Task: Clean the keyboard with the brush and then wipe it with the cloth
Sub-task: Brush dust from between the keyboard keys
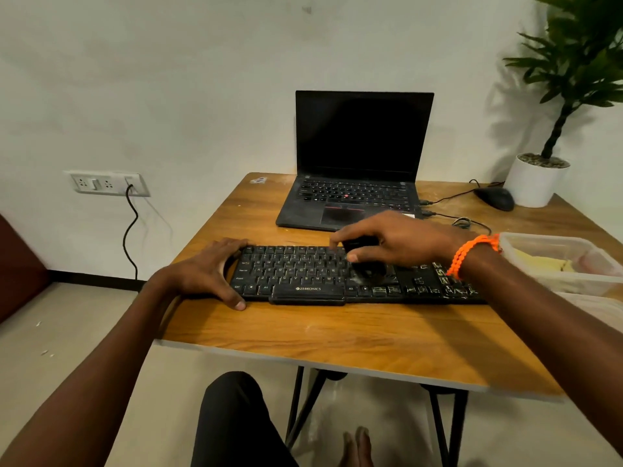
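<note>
Wooden table (337, 335) against a plain white wall carried everything you worked with. Going left to right: your left hand (209, 273) was wrapped over the left end of the keyboard (303, 274), fingers curled on its edge to steady it, thumb at the near side. That one keyboard lay across the middle of the table, nearer the front edge than the back. Your right hand (394, 242) was closed around the brush (365, 261), whose dark body was pressed down on the keys right of centre.

Judging by that, you were in the brushing stage. The left keys looked fairly clean, while the right-hand keys showed pale dust, so brushing seemed only partly done. Wiping had not begun: what I took for the cloth (546, 264), a yellowish fold, sat in the clear plastic tub (569, 246) at the right edge.

Counted: one keyboard, one brush, one laptop (357, 163) at the back edge, one mouse (495, 197) and one potted plant (553, 136) at the back right corner, one tub.
</note>
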